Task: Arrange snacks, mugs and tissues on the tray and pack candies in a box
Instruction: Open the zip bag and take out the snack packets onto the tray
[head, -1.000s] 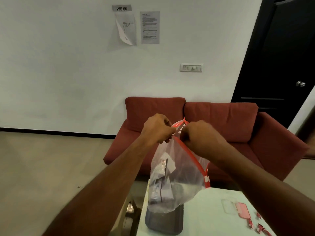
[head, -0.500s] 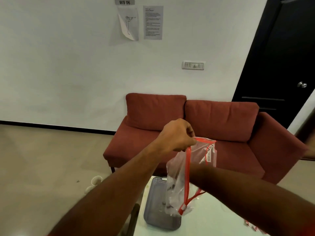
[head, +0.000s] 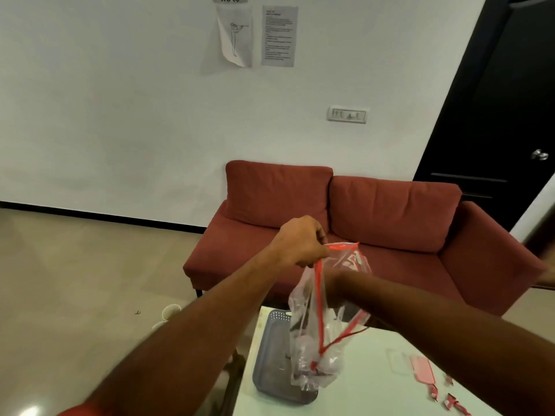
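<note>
A clear zip bag (head: 330, 355) with a red seal strip hangs above the grey tray (head: 270, 376) at the table's far left corner. My left hand (head: 300, 241) pinches the bag's open rim and holds it up. My right hand (head: 333, 291) reaches down into the bag through its mouth; the crinkled plastic hides its fingers. Pale items lie in the bag's bottom, too blurred to name. A pink box (head: 423, 369) and a clear lid (head: 396, 360) lie on the table to the right, with red-wrapped candies (head: 450, 400) near them.
The white table (head: 375, 394) fills the lower right. A red sofa (head: 390, 235) stands just behind it against the wall. Two paper cups (head: 169, 312) lie on the floor to the left. A dark door is at the far right.
A second ago both hands pinched the bag's seal. Since then the mouth has opened, my right hand has gone down inside it, and the bag hangs lower over the tray.
</note>
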